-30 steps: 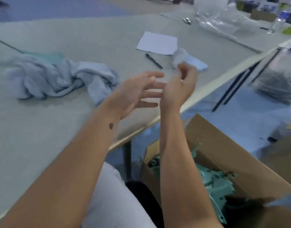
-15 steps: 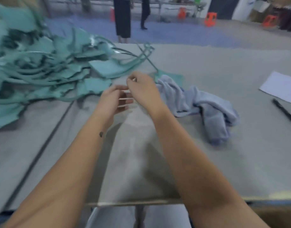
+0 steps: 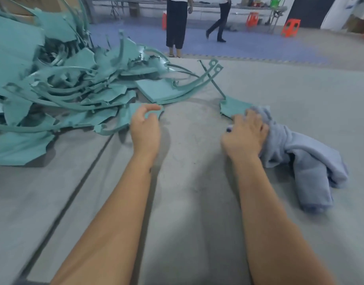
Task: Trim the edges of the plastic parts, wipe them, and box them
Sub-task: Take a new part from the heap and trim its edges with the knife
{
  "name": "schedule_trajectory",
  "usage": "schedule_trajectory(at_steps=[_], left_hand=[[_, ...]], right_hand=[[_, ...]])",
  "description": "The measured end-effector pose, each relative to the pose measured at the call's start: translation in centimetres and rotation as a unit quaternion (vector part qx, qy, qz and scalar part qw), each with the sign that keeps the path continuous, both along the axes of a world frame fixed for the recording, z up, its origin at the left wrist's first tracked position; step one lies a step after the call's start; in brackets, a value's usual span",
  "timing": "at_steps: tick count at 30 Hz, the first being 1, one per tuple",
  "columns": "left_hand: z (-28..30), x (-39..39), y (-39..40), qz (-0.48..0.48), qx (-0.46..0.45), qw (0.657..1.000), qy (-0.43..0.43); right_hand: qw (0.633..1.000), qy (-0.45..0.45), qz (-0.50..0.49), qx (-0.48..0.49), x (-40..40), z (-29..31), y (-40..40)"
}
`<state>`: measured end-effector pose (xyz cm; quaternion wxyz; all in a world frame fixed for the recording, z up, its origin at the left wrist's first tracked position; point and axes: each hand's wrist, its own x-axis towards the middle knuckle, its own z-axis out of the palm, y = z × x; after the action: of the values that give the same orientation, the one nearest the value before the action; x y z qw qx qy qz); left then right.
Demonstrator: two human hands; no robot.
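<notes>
- Hands, two of them, reach out over our grey desk [image 3: 197, 202].
- Our left hand [image 3: 145, 128] hovers at the near edge of the pile, fingers loosely curled with thumb and forefinger apart, holding nothing we can see.
- Our right hand [image 3: 246, 134] rests on one crumpled blue cloth [image 3: 306, 161], fingers bent into it; something small and dark shows at the thumb, too blurred to name.
- One big pile of teal plastic parts [image 3: 59, 85] fills the left of the desk: flat jagged sheets tangled with thin curved strips, too many to count.
- One more teal piece [image 3: 233, 108] lies apart, just beside the cloth.
- Two people [image 3: 177, 23] stand beyond.
</notes>
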<state>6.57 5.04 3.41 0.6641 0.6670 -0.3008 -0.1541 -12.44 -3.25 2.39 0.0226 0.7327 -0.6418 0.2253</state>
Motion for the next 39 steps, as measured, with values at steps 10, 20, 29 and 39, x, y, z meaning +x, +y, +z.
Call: schedule_trajectory(at_steps=[10,20,29,39], left_hand=[[-1.5,3.7,-0.4,0.026,0.187,0.970,-0.157],[-2.9,3.4,-0.7,0.056,0.335,0.854,-0.395],[-2.0,-1.1,-1.1,-0.075,0.125,0.893,-0.425],[-2.5,-3.9,-1.9,-0.162,0.187,0.862,-0.443]], right_hand=[[0.990,0.090,-0.113,0.005,-9.9,-1.0,-4.6],[0.996,-0.004,-0.092,0.008,-10.4,1.0,-5.6],[0.779,-0.608,-0.102,-0.111,-15.2,3.6,-4.6],[0.859,-0.432,-0.217,-0.170,-20.6,1.4,-1.3]])
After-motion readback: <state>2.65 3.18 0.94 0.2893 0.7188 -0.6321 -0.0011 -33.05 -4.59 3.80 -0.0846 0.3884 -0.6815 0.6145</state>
